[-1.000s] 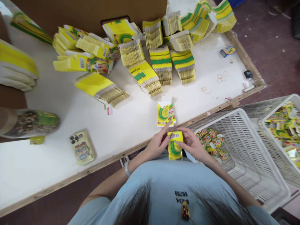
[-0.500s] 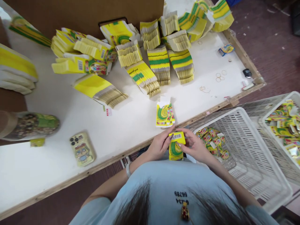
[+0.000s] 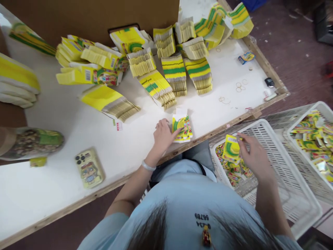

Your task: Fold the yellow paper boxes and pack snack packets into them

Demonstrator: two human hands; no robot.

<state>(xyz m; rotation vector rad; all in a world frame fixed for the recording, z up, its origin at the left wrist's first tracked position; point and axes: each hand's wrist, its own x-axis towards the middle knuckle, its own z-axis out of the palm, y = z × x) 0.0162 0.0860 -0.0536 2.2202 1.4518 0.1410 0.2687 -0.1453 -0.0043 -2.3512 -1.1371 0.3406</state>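
My left hand point(image 3: 163, 134) rests on the white table at the near edge. Its thumb lies on a small pile of flat yellow-and-green cartons point(image 3: 185, 131), while the other fingers reach out along the pile's left side, thumb and fingers apart. Off to the right, my right hand point(image 3: 253, 154) pinches a yellow carton point(image 3: 231, 146) by its upper right corner. That carton hangs above a white plastic basket point(image 3: 282, 165) that holds several similar small cartons point(image 3: 232, 170).
Rows of bundled flat cartons point(image 3: 174, 71) cover the table's back. A phone point(image 3: 90, 168) and a jar point(image 3: 32, 142) are on the left. Rubber bands point(image 3: 240, 86) and a blue box point(image 3: 246, 57) lie at right, and a second filled basket point(image 3: 288, 132) stands beyond the first.
My hands have parted. The right one carried the yellow carton rightward from in front of my body to over the basket; the left let go of it and moved up-left to the pile.
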